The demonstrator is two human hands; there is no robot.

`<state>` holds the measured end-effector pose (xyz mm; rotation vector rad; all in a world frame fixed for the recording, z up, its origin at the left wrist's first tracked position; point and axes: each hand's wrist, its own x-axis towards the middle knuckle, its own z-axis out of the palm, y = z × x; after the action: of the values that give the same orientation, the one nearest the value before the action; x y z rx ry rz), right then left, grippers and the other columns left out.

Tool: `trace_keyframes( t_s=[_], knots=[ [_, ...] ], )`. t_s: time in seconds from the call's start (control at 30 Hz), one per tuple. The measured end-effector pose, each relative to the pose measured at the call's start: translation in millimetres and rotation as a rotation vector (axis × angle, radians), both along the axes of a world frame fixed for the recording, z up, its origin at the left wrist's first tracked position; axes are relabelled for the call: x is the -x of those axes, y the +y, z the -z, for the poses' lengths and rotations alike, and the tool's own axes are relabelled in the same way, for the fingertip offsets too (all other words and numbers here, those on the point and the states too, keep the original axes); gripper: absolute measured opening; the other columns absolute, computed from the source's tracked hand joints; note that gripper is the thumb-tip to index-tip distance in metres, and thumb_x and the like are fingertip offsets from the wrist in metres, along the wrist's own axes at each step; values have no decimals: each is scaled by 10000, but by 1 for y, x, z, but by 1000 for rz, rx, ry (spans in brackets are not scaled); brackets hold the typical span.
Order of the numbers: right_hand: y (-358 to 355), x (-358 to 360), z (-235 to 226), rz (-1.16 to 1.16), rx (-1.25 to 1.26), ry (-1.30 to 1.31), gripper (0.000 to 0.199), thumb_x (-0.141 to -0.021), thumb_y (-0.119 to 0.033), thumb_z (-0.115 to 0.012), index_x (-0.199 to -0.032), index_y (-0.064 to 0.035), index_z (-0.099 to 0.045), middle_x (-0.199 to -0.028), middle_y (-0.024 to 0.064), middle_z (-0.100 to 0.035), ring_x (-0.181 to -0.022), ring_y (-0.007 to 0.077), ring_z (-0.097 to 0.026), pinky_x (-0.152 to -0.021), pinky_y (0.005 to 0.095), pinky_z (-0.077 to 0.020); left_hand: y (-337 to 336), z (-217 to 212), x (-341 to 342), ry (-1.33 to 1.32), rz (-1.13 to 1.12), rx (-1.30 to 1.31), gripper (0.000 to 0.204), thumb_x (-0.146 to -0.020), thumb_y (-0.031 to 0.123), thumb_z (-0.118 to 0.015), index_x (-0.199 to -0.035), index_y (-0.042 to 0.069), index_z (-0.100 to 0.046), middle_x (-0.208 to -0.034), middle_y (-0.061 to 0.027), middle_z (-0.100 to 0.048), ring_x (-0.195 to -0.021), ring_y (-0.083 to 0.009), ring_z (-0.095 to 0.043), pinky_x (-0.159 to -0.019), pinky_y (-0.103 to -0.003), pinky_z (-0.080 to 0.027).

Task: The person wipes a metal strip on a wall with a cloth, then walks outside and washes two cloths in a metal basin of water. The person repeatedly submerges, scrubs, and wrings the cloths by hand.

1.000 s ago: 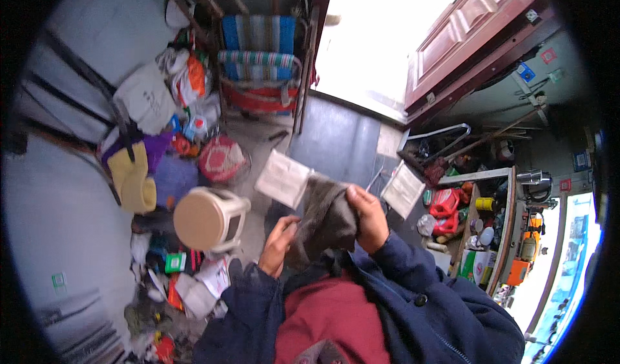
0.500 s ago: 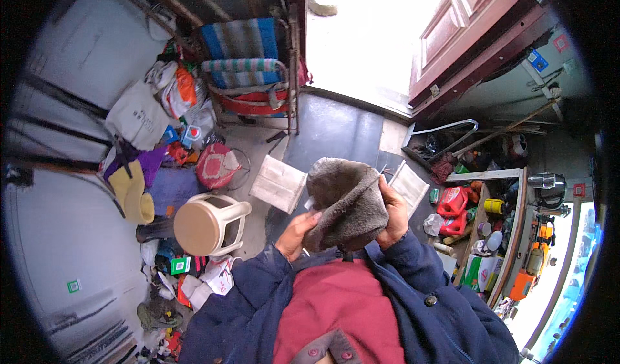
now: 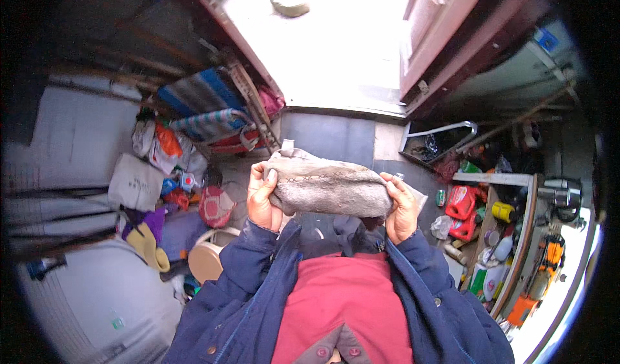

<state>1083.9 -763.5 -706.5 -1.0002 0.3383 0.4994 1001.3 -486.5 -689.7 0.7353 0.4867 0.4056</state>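
Observation:
A grey, fuzzy cloth hat (image 3: 332, 188) is stretched sideways in front of my chest, its top side flattened into a band. A line of zigzag stitching runs along its upper part. My left hand (image 3: 263, 199) pinches the left end, thumb on top and fingers behind. At the right end my right hand (image 3: 402, 208) grips the cloth the same way. Just above the hat's upper left edge a small pale tab sticks up; whether it belongs to the hat I cannot tell. The hat's underside is hidden.
Ahead is a bright doorway with a brown door (image 3: 426, 34). A striped folding chair (image 3: 203, 99), bags and a round stool (image 3: 205, 260) stand to the left. On the right, a wooden shelf (image 3: 529, 215) holds bottles beside red jugs (image 3: 462, 202). A pale panel (image 3: 416, 195) lies behind my right hand.
The hat has gone from hanging open like a bowl to being pulled flat and wide. Both hands have moved up and the left one outward. The view has turned and shifted.

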Motion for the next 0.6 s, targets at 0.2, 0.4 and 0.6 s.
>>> trace_keyframes(
  t_s=[0.2, 0.4, 0.6],
  knots=[
    [-17, 11, -11, 273, -20, -85, 319, -922, -21, -627, -1238, 12, -664, -1210, 78, -681, -1127, 170, -626, -1029, 304, -459, 0, 2, -62, 21, 265, 51, 204, -1002, 155, -608, -1178, 71, -548, -1194, -79, -635, -1127, -208, -610, -1026, -377, -477],
    [15, 102, -34, 701, 287, -159, 322, -906, 31, -605, -1220, -2, -669, -1211, 56, -677, -1120, 149, -613, -1021, 301, -455, 16, 3, -84, 6, 798, 45, 391, -962, 127, -557, -1338, 31, -512, -1333, -154, -595, -1248, -322, -578, -1073, -483, -469],
    [68, 243, -52, 1125, 389, -126, 308, -951, -17, -594, -1252, -14, -663, -1151, 9, -668, -1051, 90, -573, -953, 249, -445, -10, 35, -76, -110, 1412, -268, 464, -948, 148, -619, -1388, 39, -521, -1378, -174, -578, -1249, -336, -581, -1045, -470, -484]
  ],
)
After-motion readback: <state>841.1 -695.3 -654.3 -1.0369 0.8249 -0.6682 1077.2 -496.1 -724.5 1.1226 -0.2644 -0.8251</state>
